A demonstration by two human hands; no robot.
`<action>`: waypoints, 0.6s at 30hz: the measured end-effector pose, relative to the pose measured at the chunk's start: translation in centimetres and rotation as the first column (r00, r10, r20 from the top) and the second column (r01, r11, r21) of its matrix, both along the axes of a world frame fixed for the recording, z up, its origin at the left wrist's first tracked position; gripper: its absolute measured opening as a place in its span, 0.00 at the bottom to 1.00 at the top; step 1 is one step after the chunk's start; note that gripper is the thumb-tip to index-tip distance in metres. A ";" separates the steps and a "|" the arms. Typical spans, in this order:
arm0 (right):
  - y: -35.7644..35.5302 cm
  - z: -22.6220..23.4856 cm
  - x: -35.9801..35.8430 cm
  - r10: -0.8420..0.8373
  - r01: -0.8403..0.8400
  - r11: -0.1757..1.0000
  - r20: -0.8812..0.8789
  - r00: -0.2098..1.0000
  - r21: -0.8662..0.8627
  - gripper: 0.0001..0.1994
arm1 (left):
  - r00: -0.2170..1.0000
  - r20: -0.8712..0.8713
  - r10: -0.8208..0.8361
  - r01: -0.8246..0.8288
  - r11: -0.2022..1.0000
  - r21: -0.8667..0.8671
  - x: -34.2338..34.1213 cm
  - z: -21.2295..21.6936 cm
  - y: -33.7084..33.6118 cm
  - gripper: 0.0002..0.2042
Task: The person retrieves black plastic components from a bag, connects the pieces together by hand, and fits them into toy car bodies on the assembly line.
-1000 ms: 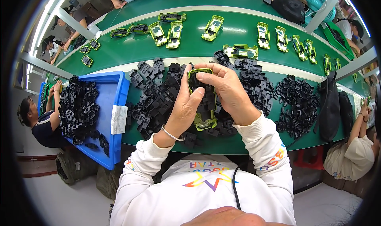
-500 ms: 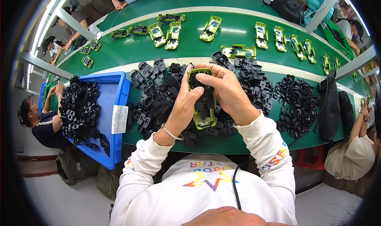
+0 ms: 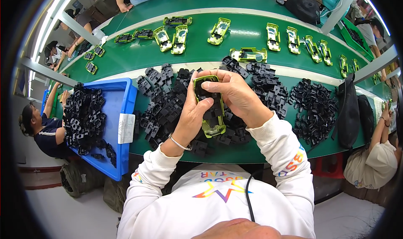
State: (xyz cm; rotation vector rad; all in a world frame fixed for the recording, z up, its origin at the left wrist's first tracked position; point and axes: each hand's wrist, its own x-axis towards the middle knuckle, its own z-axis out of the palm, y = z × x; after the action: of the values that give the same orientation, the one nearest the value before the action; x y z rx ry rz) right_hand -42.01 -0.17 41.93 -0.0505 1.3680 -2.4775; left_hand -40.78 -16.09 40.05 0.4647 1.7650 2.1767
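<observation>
Both of my hands hold a yellow-green toy car body (image 3: 214,130) over the bench, its hollow underside facing up. A black plastic part (image 3: 215,111) sits inside it. My left hand (image 3: 187,118) wraps the left side, with its thumb pressed on the black part. My right hand (image 3: 240,95) grips the upper right side, and its thumb pushes down near the top end. The fingers hide much of the upper end, so I cannot tell how fully the part is seated. Heaped black plastic parts (image 3: 161,111) lie beneath and around my hands.
A blue bin (image 3: 129,97) of black parts stands at the left. More small black parts (image 3: 315,109) are piled at the right, beside a black bag (image 3: 347,113). Beyond runs a green conveyor belt (image 3: 247,33) carrying several car bodies (image 3: 219,31). Other people work on both sides.
The car bodies on the belt have shifted slightly left. My hands and the held car body have also moved a little left, with both thumbs still pressing. A person at the left has raised an arm.
</observation>
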 end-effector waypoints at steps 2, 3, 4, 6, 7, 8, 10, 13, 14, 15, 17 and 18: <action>-0.1 0.7 0.7 0.011 -0.010 0.999 0.025 1.000 -0.034 0.24 | 0.998 0.059 0.011 -0.016 0.996 0.084 0.1 0.6 0.4 0.36; -0.4 0.9 0.9 -0.083 0.083 0.996 0.002 0.997 -0.017 0.26 | 0.993 0.119 0.025 -0.045 0.986 0.162 0.1 1.0 0.5 0.36; -0.6 0.8 1.0 -0.176 0.176 0.984 -0.024 0.984 -0.002 0.29 | 0.993 0.118 0.028 -0.047 0.986 0.162 0.0 1.5 0.5 0.36; -0.9 -0.7 1.4 -0.357 0.392 0.918 -0.295 0.886 0.066 0.32 | 0.987 0.151 0.047 -0.092 0.948 0.306 -0.1 2.5 0.4 0.36; -0.6 -0.8 2.1 -0.345 0.510 0.826 -0.499 0.795 0.241 0.31 | 0.986 0.131 0.107 -0.140 0.951 0.275 -0.2 2.4 0.3 0.30; -0.3 -0.8 2.8 -0.272 0.636 0.680 -0.679 0.682 0.366 0.30 | 0.985 0.127 0.113 -0.144 0.951 0.274 -0.3 2.2 0.0 0.30; -0.3 -0.8 4.2 -0.083 0.735 0.540 -0.843 0.532 0.411 0.30 | 0.990 0.116 0.076 -0.113 0.927 0.358 -0.5 1.8 -0.3 0.26; -0.6 0.2 6.0 0.196 0.722 0.359 -0.804 0.562 0.592 0.34 | 0.985 0.125 0.118 -0.156 0.918 0.364 -0.5 1.5 0.0 0.25; -0.7 0.3 6.1 0.194 0.722 0.359 -0.804 0.562 0.591 0.34 | 0.990 0.114 0.084 -0.122 0.915 0.383 -0.6 1.4 -0.1 0.26; -0.8 0.5 6.1 0.241 0.717 0.325 -0.787 0.567 0.616 0.35 | 0.991 0.098 0.088 -0.118 0.923 0.365 -0.5 1.5 -0.2 0.26; -0.9 0.9 6.2 0.316 0.718 0.265 -0.761 0.566 0.644 0.36 | 0.990 0.105 0.090 -0.122 0.924 0.363 -0.5 1.3 -0.2 0.26; -1.0 1.1 6.3 0.316 0.718 0.267 -0.762 0.565 0.643 0.36 | 0.989 0.114 0.095 -0.130 0.923 0.363 -0.4 1.2 -0.3 0.26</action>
State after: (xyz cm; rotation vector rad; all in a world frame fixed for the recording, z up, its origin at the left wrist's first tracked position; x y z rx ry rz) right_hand -35.72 -1.15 43.00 -0.8500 3.3094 -1.1425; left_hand -41.22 -16.35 41.21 0.3421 1.3622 2.5800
